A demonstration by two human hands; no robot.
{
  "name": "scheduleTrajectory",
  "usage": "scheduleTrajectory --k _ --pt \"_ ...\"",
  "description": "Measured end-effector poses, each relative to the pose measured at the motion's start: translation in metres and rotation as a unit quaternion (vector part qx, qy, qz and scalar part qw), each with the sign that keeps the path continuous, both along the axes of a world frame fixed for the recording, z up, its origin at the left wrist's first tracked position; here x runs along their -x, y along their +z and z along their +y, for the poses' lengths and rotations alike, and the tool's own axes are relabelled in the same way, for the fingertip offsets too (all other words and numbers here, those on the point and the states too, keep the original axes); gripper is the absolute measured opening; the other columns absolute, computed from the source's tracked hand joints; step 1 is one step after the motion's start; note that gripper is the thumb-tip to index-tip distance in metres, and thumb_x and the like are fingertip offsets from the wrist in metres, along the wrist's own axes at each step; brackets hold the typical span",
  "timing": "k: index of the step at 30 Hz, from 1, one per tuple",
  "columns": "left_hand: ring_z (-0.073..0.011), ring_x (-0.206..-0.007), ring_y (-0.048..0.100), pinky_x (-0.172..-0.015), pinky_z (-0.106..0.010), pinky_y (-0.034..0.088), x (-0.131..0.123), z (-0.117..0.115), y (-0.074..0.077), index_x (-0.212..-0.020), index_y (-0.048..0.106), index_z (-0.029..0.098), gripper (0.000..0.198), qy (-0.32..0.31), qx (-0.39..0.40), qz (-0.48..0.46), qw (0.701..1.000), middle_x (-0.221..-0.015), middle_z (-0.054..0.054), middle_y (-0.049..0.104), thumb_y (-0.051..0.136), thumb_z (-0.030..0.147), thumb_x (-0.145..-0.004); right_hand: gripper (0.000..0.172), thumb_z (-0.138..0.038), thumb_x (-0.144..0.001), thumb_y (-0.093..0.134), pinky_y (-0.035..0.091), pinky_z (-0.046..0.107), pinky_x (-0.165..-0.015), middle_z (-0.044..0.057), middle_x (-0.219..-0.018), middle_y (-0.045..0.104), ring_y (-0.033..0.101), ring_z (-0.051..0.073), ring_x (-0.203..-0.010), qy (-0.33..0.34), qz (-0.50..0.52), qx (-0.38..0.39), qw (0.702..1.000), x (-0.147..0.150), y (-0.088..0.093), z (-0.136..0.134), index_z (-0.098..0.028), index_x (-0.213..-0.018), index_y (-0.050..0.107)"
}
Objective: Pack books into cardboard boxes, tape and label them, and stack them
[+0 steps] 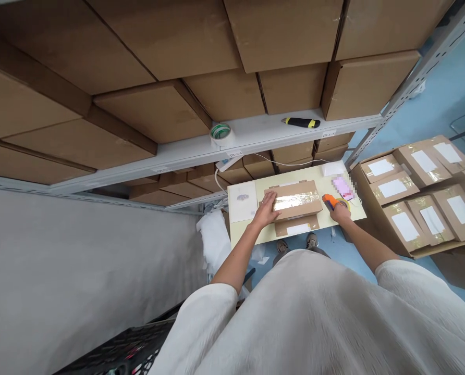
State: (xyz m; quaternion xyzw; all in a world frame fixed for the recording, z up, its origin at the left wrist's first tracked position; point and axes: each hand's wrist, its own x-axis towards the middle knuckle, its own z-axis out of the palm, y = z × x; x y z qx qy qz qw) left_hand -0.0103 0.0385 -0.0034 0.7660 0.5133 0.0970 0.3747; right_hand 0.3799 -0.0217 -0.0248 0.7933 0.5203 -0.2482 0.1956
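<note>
A flat cardboard box (297,204) sealed with clear tape lies on a small pale yellow table (252,229). My left hand (267,207) rests flat on the box's left end, fingers spread. My right hand (339,210) grips an orange tape dispenser (329,200) just off the box's right edge. A second cardboard piece with a white label (297,227) sticks out from under the box toward me.
A metal shelf (256,136) behind the table carries a tape roll (220,132), a yellow-black utility knife (303,122) and stacked cartons. An open carton of labelled taped boxes (420,192) sits at the right. A black crate (119,351) stands at lower left.
</note>
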Motion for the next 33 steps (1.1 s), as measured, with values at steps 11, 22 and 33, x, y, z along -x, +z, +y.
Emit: scheduleTrajectory --k 11,22,33 --pt "-0.0301 -0.177 0.009 -0.144 -0.06 0.0 -0.034 -0.022 0.016 -0.179 0.03 0.026 0.072 -0.051 -0.083 0.021 0.995 -0.189 -0.008 0.022 0.044 0.036 -0.109 0.061 -0.042 -0.11 0.038 0.044 0.052 -0.119 0.026 -0.158 0.056 0.051 0.041 -0.144 0.101 0.068 -0.301 0.946 0.048 0.063 0.024 -0.014 -0.164 0.048" --pt "-0.0374 -0.177 -0.001 -0.14 -0.066 -0.009 -0.03 -0.029 -0.001 -0.18 0.028 0.027 0.089 -0.012 -0.067 0.045 0.997 -0.191 -0.011 0.012 0.054 0.066 -0.105 0.087 -0.062 -0.109 0.043 0.024 0.065 -0.131 0.027 -0.182 0.026 0.027 0.044 -0.165 0.081 0.043 -0.238 0.967 0.102 0.047 0.045 -0.016 -0.178 0.018" --pt "-0.0386 -0.17 0.032 -0.137 -0.058 0.032 -0.026 -0.01 0.025 -0.181 0.015 0.02 0.085 0.223 0.019 -0.099 0.97 -0.184 -0.019 0.031 0.043 0.06 -0.111 0.082 -0.052 -0.11 0.039 0.043 0.063 -0.116 0.028 -0.15 0.063 0.058 0.045 -0.138 -0.002 0.164 -0.278 0.947 0.087 0.063 0.054 -0.013 -0.179 0.018"
